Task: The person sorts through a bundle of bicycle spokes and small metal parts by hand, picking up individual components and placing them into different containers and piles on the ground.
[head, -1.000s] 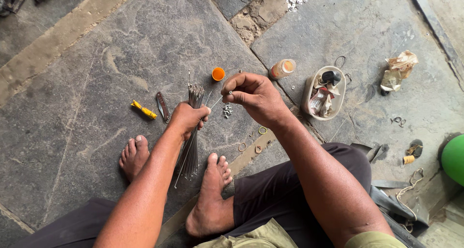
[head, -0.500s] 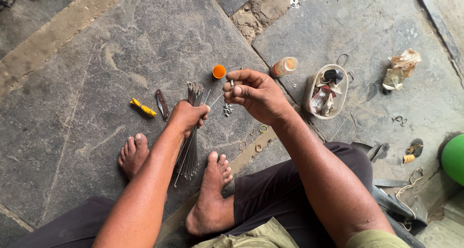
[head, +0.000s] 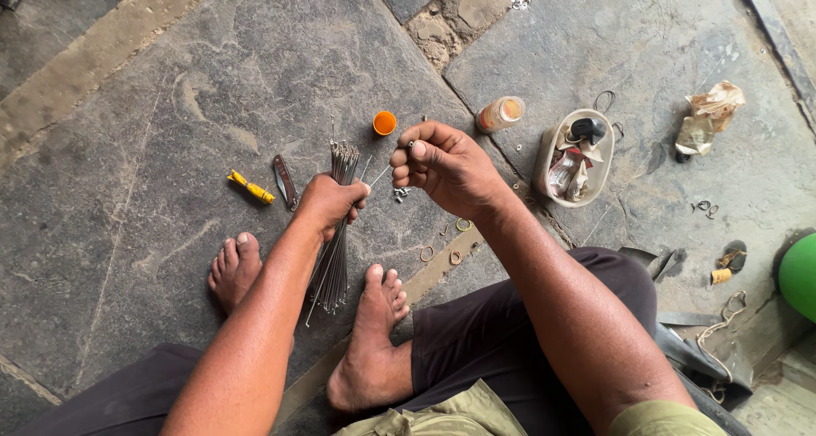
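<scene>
My left hand (head: 327, 202) grips a bundle of thin metal spokes (head: 336, 232) that stands upright on the stone floor between my bare feet. My right hand (head: 442, 164) is raised just right of the bundle's top. Its thumb and fingers pinch the end of a single spoke (head: 379, 176) that slants down toward the bundle. A few small metal nipples (head: 399, 195) lie on the stone below that hand.
An orange cap (head: 384, 122) and an open small bottle (head: 500, 113) lie beyond my hands. A white oval tub (head: 544, 151) of odds and ends sits to the right. A yellow tool (head: 251, 187), a dark folding tool (head: 284, 181) and loose rings (head: 442, 251) lie nearby.
My right hand has lifted a little and drawn the single spoke up and away from the bundle. The left hand keeps its grip on the bundle.
</scene>
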